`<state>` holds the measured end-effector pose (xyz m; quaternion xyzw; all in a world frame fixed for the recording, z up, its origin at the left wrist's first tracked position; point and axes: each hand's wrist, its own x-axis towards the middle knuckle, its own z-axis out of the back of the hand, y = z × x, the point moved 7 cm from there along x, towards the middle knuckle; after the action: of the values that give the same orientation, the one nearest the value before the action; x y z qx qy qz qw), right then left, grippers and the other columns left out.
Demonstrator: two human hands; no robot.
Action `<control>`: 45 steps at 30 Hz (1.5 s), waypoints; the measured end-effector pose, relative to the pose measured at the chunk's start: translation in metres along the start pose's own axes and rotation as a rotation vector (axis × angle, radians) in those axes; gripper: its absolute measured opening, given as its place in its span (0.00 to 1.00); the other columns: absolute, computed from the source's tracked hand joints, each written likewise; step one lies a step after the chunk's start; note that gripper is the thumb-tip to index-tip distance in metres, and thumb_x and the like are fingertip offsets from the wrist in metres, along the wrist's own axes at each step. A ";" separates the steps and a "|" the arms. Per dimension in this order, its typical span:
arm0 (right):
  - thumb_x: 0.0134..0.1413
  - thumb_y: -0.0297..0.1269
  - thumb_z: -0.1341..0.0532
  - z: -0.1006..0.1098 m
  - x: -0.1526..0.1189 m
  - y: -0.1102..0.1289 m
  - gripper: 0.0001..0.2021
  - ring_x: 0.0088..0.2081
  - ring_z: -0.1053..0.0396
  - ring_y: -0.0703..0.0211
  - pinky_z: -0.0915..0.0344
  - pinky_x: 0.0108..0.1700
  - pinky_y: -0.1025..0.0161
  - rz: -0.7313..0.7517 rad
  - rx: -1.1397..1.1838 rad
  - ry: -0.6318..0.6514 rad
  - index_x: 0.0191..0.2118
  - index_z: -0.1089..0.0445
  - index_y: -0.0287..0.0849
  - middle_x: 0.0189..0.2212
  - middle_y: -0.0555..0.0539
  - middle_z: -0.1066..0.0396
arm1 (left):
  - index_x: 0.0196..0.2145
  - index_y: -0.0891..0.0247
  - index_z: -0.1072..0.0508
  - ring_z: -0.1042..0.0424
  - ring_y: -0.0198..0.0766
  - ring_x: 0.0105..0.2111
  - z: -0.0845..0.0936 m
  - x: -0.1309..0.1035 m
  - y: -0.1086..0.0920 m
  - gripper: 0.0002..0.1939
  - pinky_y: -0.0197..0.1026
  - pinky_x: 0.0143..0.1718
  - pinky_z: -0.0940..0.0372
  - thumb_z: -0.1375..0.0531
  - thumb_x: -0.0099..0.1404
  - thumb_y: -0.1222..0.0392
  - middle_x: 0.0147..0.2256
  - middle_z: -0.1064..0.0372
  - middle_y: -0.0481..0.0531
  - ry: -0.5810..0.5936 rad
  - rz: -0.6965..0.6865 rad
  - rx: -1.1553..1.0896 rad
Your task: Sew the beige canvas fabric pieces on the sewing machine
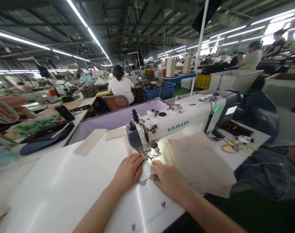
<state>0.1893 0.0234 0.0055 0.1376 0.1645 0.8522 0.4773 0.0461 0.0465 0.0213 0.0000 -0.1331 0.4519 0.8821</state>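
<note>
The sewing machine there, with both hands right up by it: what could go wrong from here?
The left hand has its fingertips close beside the needle area of the sewing machine, so a slip might pinch or prick a finger. The right hand is near there too, with a similar risk.

The stack of beige fabric reaches past the edge of the white table, beside the right forearm; a bump could perhaps shift it or tip pieces off.

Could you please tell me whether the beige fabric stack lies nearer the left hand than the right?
No, the beige fabric stack lies beside the right hand.
</note>
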 end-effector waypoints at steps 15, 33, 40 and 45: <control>0.59 0.27 0.43 0.001 -0.020 -0.002 0.11 0.44 0.26 0.54 0.35 0.43 0.62 0.063 0.114 0.015 0.46 0.28 0.43 0.48 0.48 0.25 | 0.59 0.61 0.31 0.28 0.50 0.55 0.002 -0.039 -0.066 0.18 0.53 0.54 0.28 0.46 0.74 0.60 0.57 0.28 0.57 0.020 -0.136 0.053; 0.66 0.30 0.45 0.003 -0.006 -0.004 0.10 0.45 0.25 0.54 0.36 0.43 0.63 0.093 0.039 0.064 0.47 0.28 0.44 0.49 0.47 0.25 | 0.58 0.60 0.29 0.28 0.50 0.56 0.001 -0.031 -0.052 0.18 0.54 0.56 0.28 0.47 0.74 0.57 0.55 0.26 0.57 0.006 -0.144 0.057; 0.64 0.28 0.45 0.004 0.012 -0.005 0.12 0.47 0.26 0.55 0.36 0.46 0.63 0.077 0.041 0.061 0.48 0.28 0.45 0.50 0.47 0.26 | 0.56 0.61 0.27 0.28 0.50 0.56 0.001 -0.016 -0.030 0.17 0.54 0.57 0.29 0.47 0.74 0.57 0.55 0.26 0.59 0.039 -0.119 0.053; 0.64 0.27 0.45 0.006 0.019 -0.003 0.12 0.46 0.26 0.56 0.36 0.46 0.62 0.058 0.021 0.057 0.47 0.28 0.45 0.50 0.47 0.26 | 0.55 0.61 0.26 0.30 0.49 0.58 0.003 -0.004 -0.014 0.18 0.52 0.60 0.32 0.48 0.74 0.57 0.56 0.28 0.59 0.031 -0.109 0.025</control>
<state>0.1845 0.0425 0.0116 0.1232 0.1828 0.8675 0.4459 0.0544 0.0349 0.0248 0.0113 -0.1135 0.4049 0.9072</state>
